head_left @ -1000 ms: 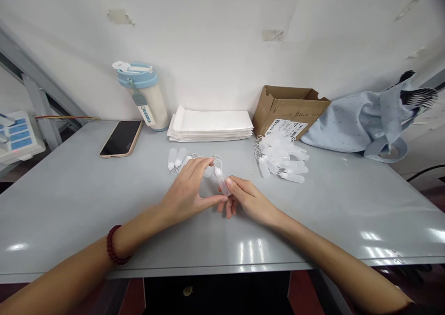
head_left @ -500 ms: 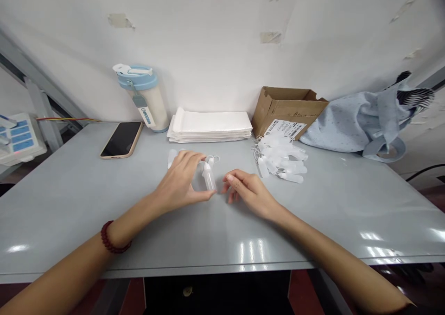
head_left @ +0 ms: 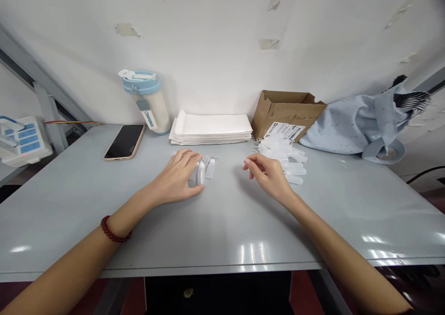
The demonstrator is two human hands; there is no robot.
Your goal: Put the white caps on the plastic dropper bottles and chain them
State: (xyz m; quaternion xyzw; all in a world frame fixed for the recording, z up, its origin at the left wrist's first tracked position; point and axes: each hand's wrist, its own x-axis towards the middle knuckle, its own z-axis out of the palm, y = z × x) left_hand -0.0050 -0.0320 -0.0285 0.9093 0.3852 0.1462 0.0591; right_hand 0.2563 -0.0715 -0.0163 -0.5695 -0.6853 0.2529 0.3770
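Observation:
My left hand (head_left: 177, 175) is on the table with its thumb and fingertips at the two ends of a small translucent plastic bottle (head_left: 201, 175). Right beside it lies another small bottle (head_left: 210, 169) with a thin loop at its top. More pieces are partly hidden behind my left fingers. My right hand (head_left: 266, 172) hovers just left of a pile of white, translucent loop-ended pieces (head_left: 294, 168) and covers part of it. Its fingers are loosely curled and slightly apart, and nothing shows between them.
A stack of white envelopes (head_left: 212, 127) lies by the wall, beside an open cardboard box (head_left: 283, 115). Left of it are a drink bottle (head_left: 153, 106) and a phone (head_left: 125, 142). A light-blue cloth bag (head_left: 347, 122) is at the right, a white-and-blue device (head_left: 26, 138) far left.
My left hand has moved slightly left with the small bottle, uncovering another bottle beside it. My right hand has moved away to the right, up to the pile. The view has shifted slightly.

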